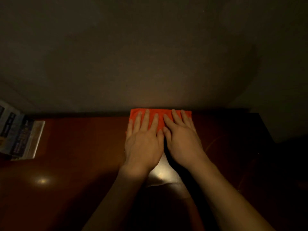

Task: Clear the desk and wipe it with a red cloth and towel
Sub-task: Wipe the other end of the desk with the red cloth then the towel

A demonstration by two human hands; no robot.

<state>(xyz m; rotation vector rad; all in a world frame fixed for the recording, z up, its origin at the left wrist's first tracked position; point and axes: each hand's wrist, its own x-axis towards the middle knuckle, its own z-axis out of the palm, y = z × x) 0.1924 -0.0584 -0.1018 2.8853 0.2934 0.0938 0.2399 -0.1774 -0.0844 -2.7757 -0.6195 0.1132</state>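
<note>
One red cloth (160, 120), folded flat. Two hands on it: left hand (144, 140), right hand (181, 139) (fingers straight, side by side). One desk (75, 164). One stack of books (18, 135) at the left edge; number too dim to count.

Off to my left, a stack of books (18, 135) lies at the frame's edge, spines dark with pale lettering too blurred to read. Ahead of me stands a plain, dim wall (150, 55).
</note>
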